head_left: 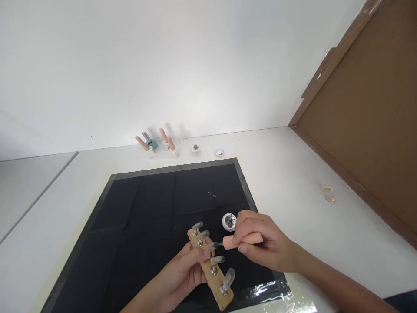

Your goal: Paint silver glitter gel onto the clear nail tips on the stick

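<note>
My left hand (pixel 177 274) is closed around a wooden nail stand (pixel 215 281), tilted over the black mat. Several clear false nail tips (pixel 229 276) stand on it on small metal mounts. My left thumb rests by the middle tip. Pinched in my right hand (pixel 265 241) is a nail polish brush (pixel 243 240) with a peach cap handle. Its bristle end meets the middle nail tip, or lies very close to it. Just beyond my right fingers, a small round white pot (pixel 229 221) has dark and silvery bits inside.
Nail polish bottles (pixel 172 150) with peach and green caps stand along the wall, beside a small uncapped bottle (pixel 196 150) and a white lid (pixel 219 153). Two small round pieces (pixel 328 194) lie at right, near a cardboard panel (pixel 365 113). A black mat (pixel 140 226) covers the table's middle.
</note>
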